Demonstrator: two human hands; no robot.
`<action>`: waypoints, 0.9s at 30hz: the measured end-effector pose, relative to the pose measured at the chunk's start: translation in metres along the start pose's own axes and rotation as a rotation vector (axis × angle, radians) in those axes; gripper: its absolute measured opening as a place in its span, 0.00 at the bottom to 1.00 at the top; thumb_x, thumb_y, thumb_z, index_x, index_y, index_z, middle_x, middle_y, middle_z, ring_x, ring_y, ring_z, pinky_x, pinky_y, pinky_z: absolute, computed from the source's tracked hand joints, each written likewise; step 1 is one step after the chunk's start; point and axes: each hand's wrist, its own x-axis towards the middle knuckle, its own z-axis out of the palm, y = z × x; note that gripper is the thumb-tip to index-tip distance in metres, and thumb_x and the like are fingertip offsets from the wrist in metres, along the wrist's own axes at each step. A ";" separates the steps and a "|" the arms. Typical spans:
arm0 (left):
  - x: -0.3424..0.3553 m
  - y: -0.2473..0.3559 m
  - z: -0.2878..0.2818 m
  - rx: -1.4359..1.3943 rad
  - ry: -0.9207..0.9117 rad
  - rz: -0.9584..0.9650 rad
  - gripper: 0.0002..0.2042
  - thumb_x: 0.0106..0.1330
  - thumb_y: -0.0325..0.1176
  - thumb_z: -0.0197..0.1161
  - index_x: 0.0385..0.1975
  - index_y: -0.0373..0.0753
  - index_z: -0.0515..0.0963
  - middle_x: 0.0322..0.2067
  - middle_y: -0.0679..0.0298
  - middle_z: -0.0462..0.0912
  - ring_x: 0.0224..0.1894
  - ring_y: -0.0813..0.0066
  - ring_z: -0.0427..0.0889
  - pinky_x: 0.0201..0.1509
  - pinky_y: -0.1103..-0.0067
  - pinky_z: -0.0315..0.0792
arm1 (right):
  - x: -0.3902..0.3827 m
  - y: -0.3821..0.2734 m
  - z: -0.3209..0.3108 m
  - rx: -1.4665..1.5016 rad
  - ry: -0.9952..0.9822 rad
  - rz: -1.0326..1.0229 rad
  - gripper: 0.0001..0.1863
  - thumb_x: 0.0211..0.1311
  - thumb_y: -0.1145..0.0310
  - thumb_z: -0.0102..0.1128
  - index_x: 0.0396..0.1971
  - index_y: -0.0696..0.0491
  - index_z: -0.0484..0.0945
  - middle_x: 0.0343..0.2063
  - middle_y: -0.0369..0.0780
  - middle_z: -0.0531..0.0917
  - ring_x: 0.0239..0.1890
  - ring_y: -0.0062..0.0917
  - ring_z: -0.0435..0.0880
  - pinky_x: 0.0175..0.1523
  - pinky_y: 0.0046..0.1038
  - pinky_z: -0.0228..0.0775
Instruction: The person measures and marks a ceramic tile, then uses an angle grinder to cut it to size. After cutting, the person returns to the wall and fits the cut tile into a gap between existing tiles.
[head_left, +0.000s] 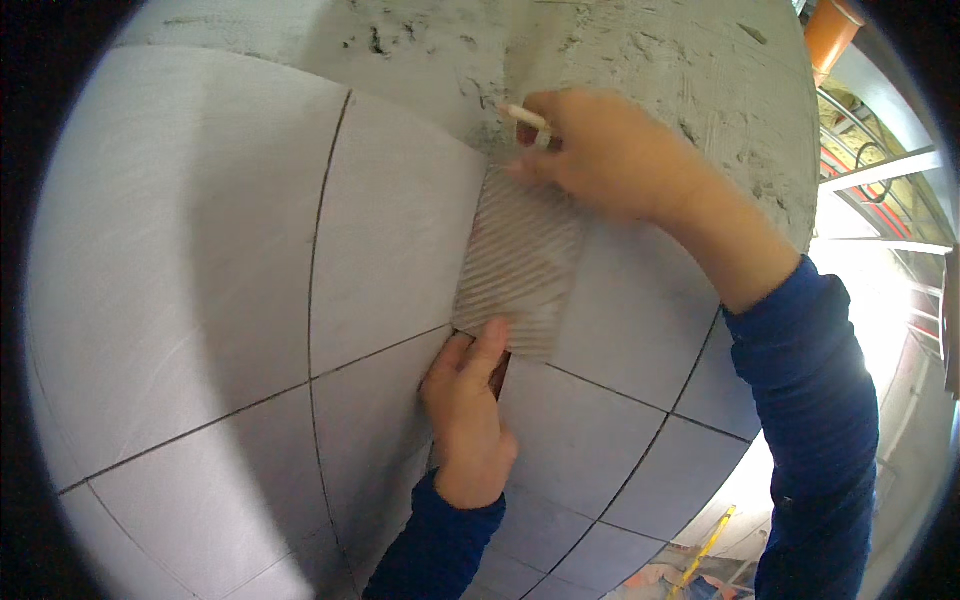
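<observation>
- Head view: my left hand (468, 430) sits low at the inner corner, at the foot of a grey, rectangular, tile-like piece with slanting ridges (520, 265). I take the ridged face to be its back.
- Left fingers: thumb (493, 340) flat over the lower edge of the piece, the others curled at the corner; I read this as a grip, though the far side is hidden.
- Right hand (620, 155): fingers closed round a pale, slender, pencil-like stick (526, 118), its end toward the upper left, near the top of the piece. Hand blurred; I cannot tell whether the stick touches anything.
- Position of piece: upright in the corner, between a pale-grey tile on the left wall (400, 240) and a pale-grey tile on the right wall (630, 300); rough grey-green plaster (660, 60) above.
- Technique, my judgement: press evenly with the thumb so the piece neither rocks nor slides; a hold at the foot only could let the top swing.
- Also judged: line up the lower edge with the dark joint, hold the stick at one constant angle, and use light pressure near the edges, which may chip.
- Writing: I find no brand, label or legible lettering on piece, tiles or navy-blue, bunched fabric sleeves (810, 420); the stick is too blurred to check.
</observation>
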 end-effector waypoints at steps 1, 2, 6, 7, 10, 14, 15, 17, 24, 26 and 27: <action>0.000 0.000 0.000 0.005 0.003 0.009 0.16 0.70 0.36 0.69 0.49 0.29 0.80 0.46 0.61 0.84 0.47 0.75 0.81 0.55 0.78 0.72 | -0.002 0.002 -0.005 -0.002 0.069 -0.033 0.19 0.69 0.57 0.61 0.48 0.57 0.82 0.36 0.51 0.87 0.41 0.44 0.87 0.48 0.40 0.77; 0.000 0.000 0.000 -0.006 -0.003 0.022 0.16 0.70 0.36 0.69 0.49 0.29 0.80 0.45 0.61 0.84 0.47 0.74 0.81 0.55 0.78 0.72 | -0.006 0.004 -0.011 -0.101 0.165 -0.090 0.20 0.72 0.56 0.58 0.51 0.57 0.81 0.36 0.50 0.87 0.39 0.41 0.87 0.47 0.39 0.77; -0.001 0.003 0.003 0.023 0.018 0.005 0.14 0.71 0.37 0.68 0.45 0.31 0.80 0.42 0.62 0.84 0.44 0.75 0.81 0.52 0.78 0.72 | -0.021 0.021 -0.042 0.072 0.328 -0.231 0.22 0.78 0.55 0.50 0.59 0.55 0.78 0.38 0.45 0.87 0.31 0.30 0.84 0.41 0.33 0.76; -0.003 0.004 0.003 0.035 0.029 0.010 0.14 0.71 0.37 0.67 0.44 0.31 0.80 0.41 0.63 0.84 0.44 0.75 0.81 0.52 0.78 0.72 | -0.024 0.025 -0.047 0.241 0.300 -0.224 0.22 0.79 0.56 0.50 0.61 0.55 0.78 0.38 0.43 0.86 0.29 0.26 0.83 0.39 0.30 0.76; -0.003 0.004 0.001 0.085 0.025 -0.006 0.14 0.71 0.38 0.68 0.46 0.34 0.79 0.43 0.64 0.83 0.47 0.74 0.79 0.57 0.76 0.70 | -0.041 0.035 -0.062 0.456 0.223 -0.080 0.22 0.79 0.56 0.50 0.63 0.53 0.77 0.37 0.41 0.86 0.24 0.18 0.78 0.34 0.23 0.73; 0.003 -0.001 -0.007 0.033 -0.031 0.028 0.14 0.70 0.38 0.68 0.46 0.35 0.79 0.43 0.64 0.83 0.47 0.73 0.79 0.58 0.75 0.70 | -0.043 0.042 -0.061 0.621 0.249 -0.079 0.22 0.78 0.57 0.53 0.63 0.55 0.76 0.38 0.42 0.87 0.23 0.17 0.80 0.30 0.18 0.72; 0.006 -0.001 -0.010 0.070 0.015 -0.008 0.14 0.70 0.38 0.68 0.46 0.35 0.79 0.43 0.64 0.83 0.47 0.73 0.79 0.57 0.75 0.71 | -0.043 0.043 -0.058 0.628 0.251 -0.029 0.23 0.78 0.57 0.53 0.62 0.56 0.76 0.38 0.42 0.87 0.24 0.17 0.81 0.30 0.18 0.72; 0.009 -0.002 -0.014 0.101 0.066 -0.074 0.13 0.70 0.38 0.68 0.46 0.35 0.79 0.43 0.64 0.83 0.47 0.74 0.80 0.55 0.76 0.72 | -0.040 0.045 -0.050 0.632 0.245 -0.021 0.23 0.77 0.55 0.55 0.59 0.58 0.77 0.39 0.43 0.87 0.26 0.18 0.83 0.30 0.18 0.72; -0.002 0.001 -0.004 0.127 0.031 -0.014 0.12 0.71 0.38 0.68 0.45 0.37 0.79 0.43 0.65 0.82 0.46 0.74 0.80 0.53 0.77 0.72 | -0.026 0.048 -0.040 0.757 0.086 0.152 0.22 0.74 0.52 0.58 0.46 0.59 0.82 0.30 0.40 0.87 0.23 0.19 0.84 0.28 0.21 0.73; -0.003 0.001 -0.001 0.101 0.046 -0.025 0.12 0.71 0.38 0.68 0.46 0.37 0.79 0.43 0.65 0.82 0.46 0.74 0.79 0.53 0.77 0.72 | -0.020 0.043 -0.036 0.690 -0.004 0.173 0.22 0.73 0.52 0.59 0.41 0.60 0.84 0.26 0.40 0.86 0.21 0.20 0.83 0.27 0.22 0.73; -0.003 0.001 -0.001 0.133 0.057 -0.019 0.12 0.71 0.38 0.68 0.46 0.38 0.79 0.43 0.65 0.82 0.46 0.74 0.79 0.54 0.77 0.72 | -0.018 0.039 -0.029 0.619 -0.026 0.133 0.22 0.73 0.53 0.59 0.39 0.60 0.84 0.25 0.39 0.86 0.20 0.20 0.83 0.27 0.23 0.72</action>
